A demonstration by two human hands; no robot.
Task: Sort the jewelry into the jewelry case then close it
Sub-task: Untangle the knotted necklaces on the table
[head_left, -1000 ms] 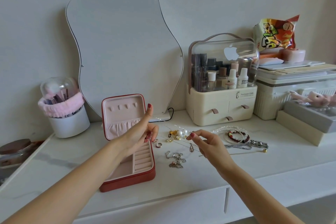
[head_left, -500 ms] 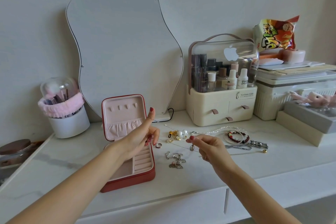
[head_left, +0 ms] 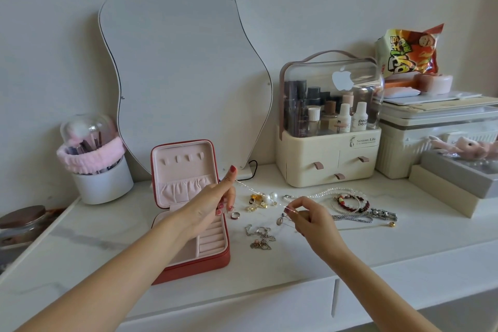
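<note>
Hands pinching a thin chain (head_left: pixel 258 195), left hand (head_left: pixel 213 203) raised beside the open jewelry case (head_left: pixel 188 210), right hand (head_left: pixel 310 219) over loose jewelry (head_left: pixel 260 237) on the surface (head_left: pixel 310 259); likely snagging or tangling if dragged low, or slipping from so light a pinch.

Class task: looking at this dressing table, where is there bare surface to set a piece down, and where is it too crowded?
Bare: the tabletop along the front edge, right of the jewelry case and below the tangled chain; also between the brush cup and the case. Crowded: the jewelry scattered around the beaded bracelets, before the cosmetics organizer.
</note>
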